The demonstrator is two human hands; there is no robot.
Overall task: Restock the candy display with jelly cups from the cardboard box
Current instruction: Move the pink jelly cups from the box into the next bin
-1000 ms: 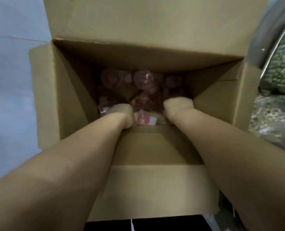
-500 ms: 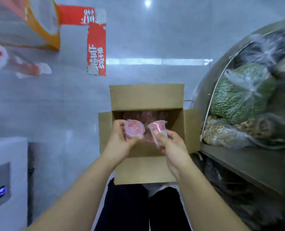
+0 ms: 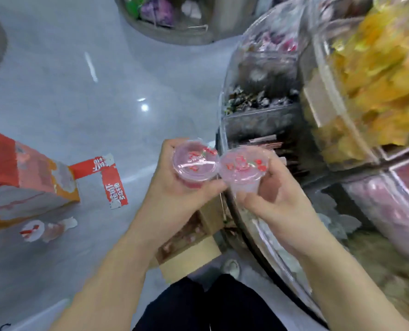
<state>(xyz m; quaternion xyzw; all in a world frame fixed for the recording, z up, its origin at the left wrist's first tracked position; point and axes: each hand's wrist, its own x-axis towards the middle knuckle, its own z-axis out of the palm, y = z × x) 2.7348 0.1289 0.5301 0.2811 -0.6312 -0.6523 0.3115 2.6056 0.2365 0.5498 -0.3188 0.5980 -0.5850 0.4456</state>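
Observation:
My left hand (image 3: pixel 174 197) holds a pink jelly cup (image 3: pixel 194 164) with a clear printed lid. My right hand (image 3: pixel 274 197) holds a second pink jelly cup (image 3: pixel 243 167) right beside it; the two lids nearly touch. Both cups are raised in front of me, above the open cardboard box (image 3: pixel 194 254), which sits on the floor below my wrists with more pink cups inside. The candy display (image 3: pixel 301 111) curves along the right, with clear bins of wrapped sweets; a bin of pink items (image 3: pixel 399 206) is at the lower right.
An orange and red carton (image 3: pixel 19 185) lies on the grey floor at left, with a torn red strip (image 3: pixel 112 180) and a loose cup (image 3: pixel 38 231) near it. Another round display stand (image 3: pixel 170 17) is at the top. My dark trousers (image 3: pixel 208 304) are below.
Both hands were deep in the box a second ago. They came up out of it, each with a jelly cup, and my view has swung right toward the display.

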